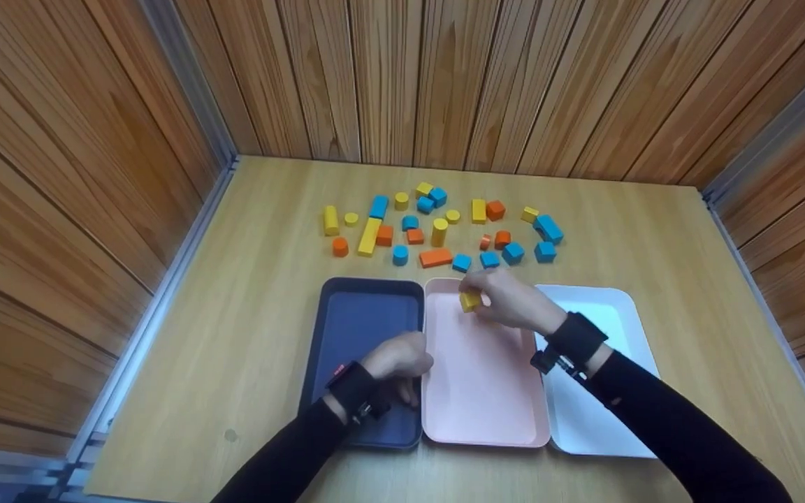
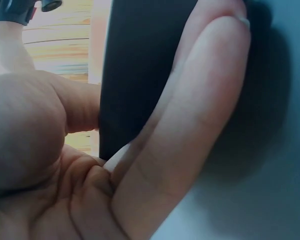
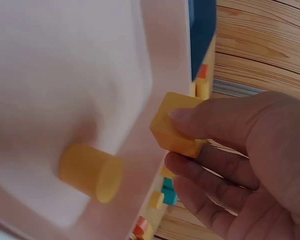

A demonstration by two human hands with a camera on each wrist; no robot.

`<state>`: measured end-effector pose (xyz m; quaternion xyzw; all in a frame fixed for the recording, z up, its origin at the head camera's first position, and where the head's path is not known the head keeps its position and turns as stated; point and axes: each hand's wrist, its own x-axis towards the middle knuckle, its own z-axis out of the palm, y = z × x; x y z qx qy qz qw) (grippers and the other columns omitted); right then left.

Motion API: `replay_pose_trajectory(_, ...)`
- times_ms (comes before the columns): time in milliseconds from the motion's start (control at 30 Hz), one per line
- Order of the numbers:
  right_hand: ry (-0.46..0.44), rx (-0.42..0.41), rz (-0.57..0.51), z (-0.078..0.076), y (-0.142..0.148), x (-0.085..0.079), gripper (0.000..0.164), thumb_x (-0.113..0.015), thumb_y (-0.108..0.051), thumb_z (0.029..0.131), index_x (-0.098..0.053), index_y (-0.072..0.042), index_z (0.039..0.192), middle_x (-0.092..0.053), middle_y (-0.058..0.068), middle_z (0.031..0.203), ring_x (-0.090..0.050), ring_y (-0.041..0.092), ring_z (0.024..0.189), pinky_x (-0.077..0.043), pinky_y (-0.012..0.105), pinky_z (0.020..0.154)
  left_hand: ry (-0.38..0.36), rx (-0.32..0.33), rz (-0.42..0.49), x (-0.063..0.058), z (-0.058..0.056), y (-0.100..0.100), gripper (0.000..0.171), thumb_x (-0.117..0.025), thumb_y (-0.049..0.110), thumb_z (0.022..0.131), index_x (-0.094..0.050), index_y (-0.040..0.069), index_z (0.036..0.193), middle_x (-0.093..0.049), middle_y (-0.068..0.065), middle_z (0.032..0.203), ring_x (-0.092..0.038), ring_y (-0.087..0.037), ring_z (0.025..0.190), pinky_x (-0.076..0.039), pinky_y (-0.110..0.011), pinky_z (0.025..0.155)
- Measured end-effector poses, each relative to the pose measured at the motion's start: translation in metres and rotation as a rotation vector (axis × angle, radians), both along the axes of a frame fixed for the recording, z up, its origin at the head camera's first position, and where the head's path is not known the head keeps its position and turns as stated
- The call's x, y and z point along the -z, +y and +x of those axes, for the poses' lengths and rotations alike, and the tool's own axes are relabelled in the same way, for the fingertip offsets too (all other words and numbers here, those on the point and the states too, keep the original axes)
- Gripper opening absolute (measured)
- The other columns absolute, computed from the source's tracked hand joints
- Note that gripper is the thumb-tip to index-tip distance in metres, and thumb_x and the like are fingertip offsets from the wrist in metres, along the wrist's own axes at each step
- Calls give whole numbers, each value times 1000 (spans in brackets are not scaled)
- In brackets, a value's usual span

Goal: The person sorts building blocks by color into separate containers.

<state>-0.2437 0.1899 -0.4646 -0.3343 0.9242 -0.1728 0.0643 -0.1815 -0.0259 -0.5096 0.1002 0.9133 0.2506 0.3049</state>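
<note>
Over the far end of the pink tray [image 1: 483,398], my right hand [image 1: 511,300] pinches a yellow cube block [image 3: 176,129] between thumb and fingertips. A yellow cylinder block [image 3: 90,172] lies inside that tray in the right wrist view; the hand hides it from the head view. My left hand [image 1: 401,356] grips the right side wall of the dark blue tray [image 1: 367,307]. In the left wrist view the thumb is on one side of this wall [image 2: 140,65], the fingers on the other.
A white tray [image 1: 602,307] stands right of the pink one, under my right forearm. Beyond the trays, several yellow, blue and orange blocks lie scattered, among them a long yellow block [image 1: 369,237] and an orange block [image 1: 435,258]. Wooden walls [image 1: 437,84] enclose the table.
</note>
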Motion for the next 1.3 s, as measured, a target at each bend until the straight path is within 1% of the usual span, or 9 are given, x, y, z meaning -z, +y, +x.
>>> replay_pose_trajectory(67, -29, 4, 20, 2, -2, 7, 35, -81, -7, 86, -74, -8, 120, -76, 7, 105, -68, 26, 91, -62, 37, 84, 0, 3, 4, 0, 2, 0, 12, -56, 9, 90, -66, 1, 90, -73, -18, 96, -74, -28, 74, -59, -35, 87)
replay_pose_trajectory(167, -59, 13, 51, 4, -4, 16, 35, -83, -12, 86, -74, -10, 120, -76, 4, 101, -68, 22, 88, -62, 35, 82, -2, -1, 26, -1, 4, -2, 14, -55, 8, 90, -63, 3, 80, -73, -16, 81, -75, -27, 68, -60, -33, 79)
replay_pose_trajectory(367, 22, 21, 89, 6, -5, 29, 33, -85, -17, 84, -76, -12, 115, -77, 1, 96, -68, 17, 82, -62, 32, 78, -93, -44, 92, -2, 4, -3, 22, -50, 7, 93, -59, 3, 73, -66, -14, 53, -69, -26, 46, -54, -29, 46)
replay_pose_trajectory(533, 39, 23, 88, 4, -4, 33, 34, -85, -16, 84, -76, -12, 116, -79, 3, 99, -73, 19, 89, -62, 34, 84, -145, -72, 93, -2, 2, -2, 23, -48, 7, 94, -60, 2, 74, -65, -14, 50, -67, -23, 42, -50, -28, 37)
replay_pose_trajectory(800, -31, 42, 59, 0, -4, 31, 36, -82, -10, 86, -75, -8, 121, -78, 7, 105, -72, 22, 94, -61, 37, 90, -121, -65, 76, -4, -3, -2, 24, -50, 8, 94, -60, 3, 73, -65, -12, 50, -63, -19, 38, -49, -28, 38)
replay_pose_trajectory(1033, -23, 39, 56, 1, -5, 33, 38, -83, -13, 86, -74, -10, 122, -78, 4, 104, -70, 21, 93, -61, 36, 89, -118, -77, 82, -2, -3, -4, 21, -51, 9, 94, -61, 2, 77, -68, -15, 55, -68, -24, 44, -56, -33, 46)
replay_pose_trajectory(1167, -3, 30, 66, 2, -5, 36, 36, -83, -12, 85, -75, -11, 120, -78, 2, 102, -70, 18, 93, -61, 34, 89, -59, -23, 41, 12, -8, -2, 17, -53, 11, 90, -63, 3, 79, -68, -11, 60, -67, -21, 45, -58, -31, 61)
replay_pose_trajectory(1233, -1, 23, 70, 2, -4, 36, 36, -83, -12, 85, -75, -11, 120, -78, 2, 101, -71, 18, 91, -61, 33, 86, -29, 5, 11, 27, -12, -1, 16, -52, 12, 89, -64, 5, 80, -66, -9, 62, -65, -19, 44, -56, -29, 64)
replay_pose_trajectory(1300, 9, 20, 70, 3, -3, 33, 37, -83, -14, 86, -74, -12, 122, -77, 3, 105, -71, 19, 94, -61, 33, 87, -38, 0, 6, 27, -12, -1, 17, -51, 12, 88, -64, 5, 80, -67, -9, 61, -64, -19, 42, -56, -29, 64)
